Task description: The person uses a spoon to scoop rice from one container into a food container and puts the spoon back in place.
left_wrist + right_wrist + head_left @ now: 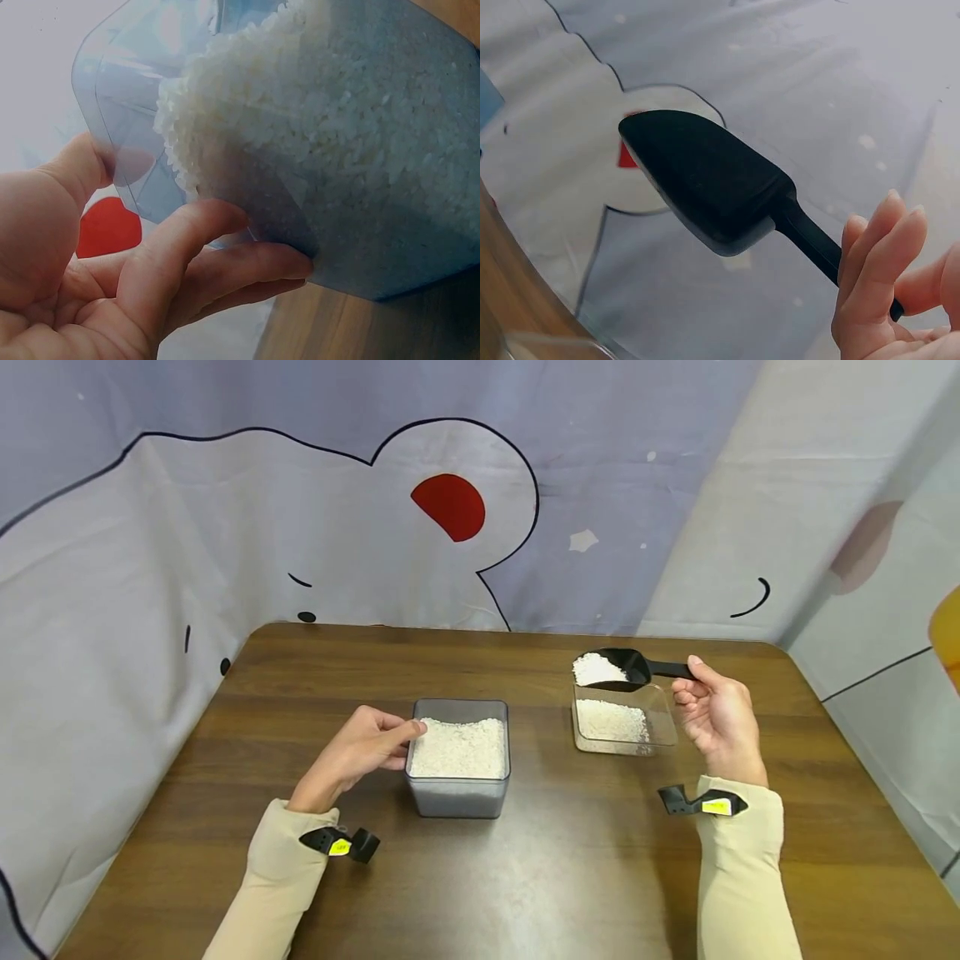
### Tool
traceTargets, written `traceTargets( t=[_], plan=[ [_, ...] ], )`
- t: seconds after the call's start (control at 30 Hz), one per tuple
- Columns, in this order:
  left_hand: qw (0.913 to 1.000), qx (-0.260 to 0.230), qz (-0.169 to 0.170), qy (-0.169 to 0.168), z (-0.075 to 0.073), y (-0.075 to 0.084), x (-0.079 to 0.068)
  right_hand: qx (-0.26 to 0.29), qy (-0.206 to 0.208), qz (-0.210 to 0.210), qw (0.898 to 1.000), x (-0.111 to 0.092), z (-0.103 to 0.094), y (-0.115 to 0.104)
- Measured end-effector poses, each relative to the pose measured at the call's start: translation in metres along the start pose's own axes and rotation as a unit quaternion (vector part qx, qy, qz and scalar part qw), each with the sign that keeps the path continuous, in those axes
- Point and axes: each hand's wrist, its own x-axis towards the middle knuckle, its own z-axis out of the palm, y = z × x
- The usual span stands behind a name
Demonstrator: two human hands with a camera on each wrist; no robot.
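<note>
Both of the person's hands are occupied. With thumb and fingers, the right hand (716, 718) grips the handle end of a black scoop (637, 665), while the left hand (367, 743) pinches the left side of a grey see-through box (456, 799), its thumb over the rim and the other fingers outside the wall. The scoop is in the air, at the right part of the head view, near the far edge of a low clear tray (626, 747); whether it is exactly above this tray, I cannot tell.

On each wrist there is a black camera, and a yellow label (717, 807) is on the right one; its marks are too small to read.

Wood of the brown table (570, 860) shows between the box and the tray, and also in front of them. The table's rounded far edge runs along a pale printed cloth (637, 527) with a red patch (450, 508).

White grains (598, 669) lie heaped at the front of the scoop, and its smooth dark underside shows in the right wrist view. Similar grains fill the box nearly to the rim, with a hollow at the far side, and cover part of the tray's bottom.
</note>
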Motion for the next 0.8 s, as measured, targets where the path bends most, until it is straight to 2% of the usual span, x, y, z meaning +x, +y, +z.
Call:
traceTargets(
  t=[0.43,0.53,0.7,0.8],
  plan=[
    [1.0,-0.008,-0.004,-0.001,0.001,0.0,0.0,0.018,0.043,-0.015,0.999,-0.001,-0.033,-0.023],
    [0.9996,-0.026,-0.005,-0.005,0.001,0.0,0.0,0.017,0.055,-0.02,0.998,-0.003,-0.04,-0.03],
    [0.9984,-0.054,-0.008,-0.014,0.001,0.0,0.001,-0.02,0.077,-0.042,0.996,-0.007,-0.051,-0.041],
    [0.9988,-0.047,-0.009,-0.011,0.001,-0.001,0.001,-0.042,0.087,-0.054,0.994,-0.01,-0.057,-0.045]
  ],
)
